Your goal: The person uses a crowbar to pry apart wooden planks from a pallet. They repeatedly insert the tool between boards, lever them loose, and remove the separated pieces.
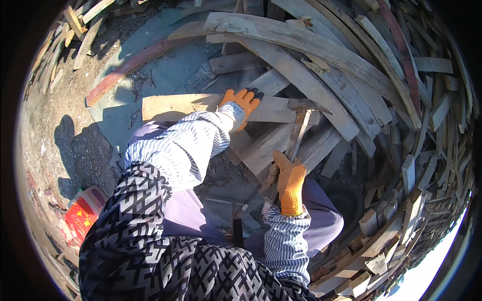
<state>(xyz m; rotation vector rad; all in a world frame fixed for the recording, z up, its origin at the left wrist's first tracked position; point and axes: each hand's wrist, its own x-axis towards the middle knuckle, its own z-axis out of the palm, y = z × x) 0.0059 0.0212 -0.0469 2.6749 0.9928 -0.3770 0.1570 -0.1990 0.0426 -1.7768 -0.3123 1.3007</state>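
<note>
My left hand (pixel 241 105), in an orange glove with dark fingertips, lies over the middle of a wooden plank (pixel 173 106) that runs across in front of me. Whether its fingers grip the plank's far edge is hard to see. In my right hand (pixel 290 180), also gloved in orange, is the handle of a claw hammer (pixel 299 128). The hammer's head is over the right part of the same plank; contact between them cannot be told. Other boards (pixel 269 145) lie beneath the plank's right part.
Long boards (pixel 301 45) are stacked crosswise beyond the plank. Heaps of wood offcuts (pixel 433 150) rise on the right. A reddish strip of wood (pixel 124 71) lies at the upper left. A red tub (pixel 84 210) stands on the ground at the lower left.
</note>
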